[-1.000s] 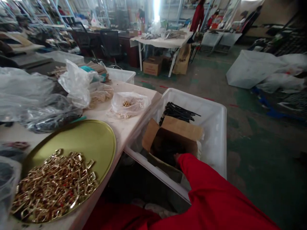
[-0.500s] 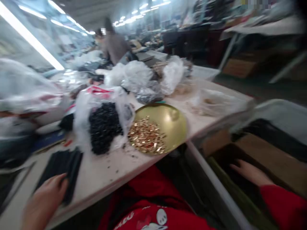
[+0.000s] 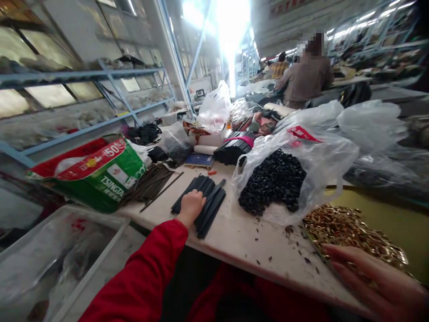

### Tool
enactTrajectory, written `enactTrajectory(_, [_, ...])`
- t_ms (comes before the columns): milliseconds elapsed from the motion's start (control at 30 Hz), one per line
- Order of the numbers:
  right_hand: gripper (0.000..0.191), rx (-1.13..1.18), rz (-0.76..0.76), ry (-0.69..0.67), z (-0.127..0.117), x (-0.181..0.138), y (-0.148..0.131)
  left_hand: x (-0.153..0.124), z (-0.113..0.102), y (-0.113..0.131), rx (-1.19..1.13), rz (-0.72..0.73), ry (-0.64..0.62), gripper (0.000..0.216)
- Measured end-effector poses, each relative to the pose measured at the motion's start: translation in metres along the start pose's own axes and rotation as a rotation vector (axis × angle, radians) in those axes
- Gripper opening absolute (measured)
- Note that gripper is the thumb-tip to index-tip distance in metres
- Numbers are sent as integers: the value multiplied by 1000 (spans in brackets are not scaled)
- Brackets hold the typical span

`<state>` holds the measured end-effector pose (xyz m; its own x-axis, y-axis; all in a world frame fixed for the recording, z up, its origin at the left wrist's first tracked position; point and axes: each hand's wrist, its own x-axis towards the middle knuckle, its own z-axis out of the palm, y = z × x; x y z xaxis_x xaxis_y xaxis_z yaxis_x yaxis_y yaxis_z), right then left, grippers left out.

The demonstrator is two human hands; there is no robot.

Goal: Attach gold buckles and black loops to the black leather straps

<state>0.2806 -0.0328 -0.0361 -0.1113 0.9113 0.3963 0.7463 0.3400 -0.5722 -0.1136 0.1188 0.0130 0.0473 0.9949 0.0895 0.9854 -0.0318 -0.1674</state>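
Observation:
My left hand [image 3: 192,206] lies on a pile of flat black strips [image 3: 212,208] near the table's front edge. Its fingers are curled closed on a strip; how many are in the grip is hidden. Low at the right, my right hand [image 3: 378,277] reaches over the edge of a round gold tray [image 3: 405,219], fingers stretched out and a little blurred. Beside those fingers lies a heap of small shiny gold metal pieces [image 3: 355,228]. Between the hands stands an open clear plastic bag [image 3: 321,165] filled with small black pieces [image 3: 273,181].
Dark thin rods [image 3: 150,185] lie by a green Tsingtao box [image 3: 100,179] at the left. Behind the strips are a blue booklet [image 3: 199,160] and a banded black strip bundle [image 3: 231,150]. A white bin [image 3: 110,237] stands lower left. A person [image 3: 308,76] works farther back.
The view has swung left. My right hand has come from the cardboard box at the right to the gold tray. My left hand has closed on the black strips.

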Motion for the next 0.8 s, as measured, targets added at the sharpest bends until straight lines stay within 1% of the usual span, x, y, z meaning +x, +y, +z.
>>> enactTrajectory(100, [30,26,-127,-221,23,39,-33,16,5,1,-32,3,-14,20])
enactTrajectory(167, [26,60,-132,-314,36,53,-52,21,5,1,-62,8,-11,17])
enactTrajectory(267, [26,138,-26,-405,49,63,-66,16,-8,2,-131,26,16,18])
enactTrajectory(333, [31,252,114,-441,55,66,-70,4,-23,7,-213,82,53,18])
enactTrajectory(400, [43,473,294,-505,59,70,-77,-16,-39,17,-413,313,157,17])
enactTrajectory(467, [53,733,433,-581,63,77,-88,-37,-49,30,-537,628,237,20])
enactTrajectory(500, [54,841,476,-608,66,81,-94,-47,-51,38,-576,801,256,19])
enactTrajectory(533, [50,930,512,-620,69,85,-100,-56,-49,46,-606,926,270,19])
enactTrajectory(567, [45,998,548,-615,72,88,-104,-62,-45,54,-644,998,281,18])
enactTrajectory(600, [40,1048,592,-593,76,92,-106,-66,-39,61,-697,1025,277,18])
enactTrajectory(633, [38,1084,641,-562,79,94,-107,-68,-32,67,-763,996,253,19])
enactTrajectory(667, [38,1102,687,-530,82,96,-106,-68,-24,73,-849,921,219,21])
enactTrajectory(700, [38,1098,721,-501,85,98,-105,-66,-16,77,-953,805,168,23])
enactTrajectory(733, [39,1074,739,-485,87,99,-103,-62,-10,81,-1071,661,86,25])
enactTrajectory(767, [39,1040,746,-483,89,99,-101,-58,-4,85,-1197,511,-30,26])
enactTrajectory(800, [40,1007,745,-496,91,99,-100,-54,1,89,-1320,375,-171,26])
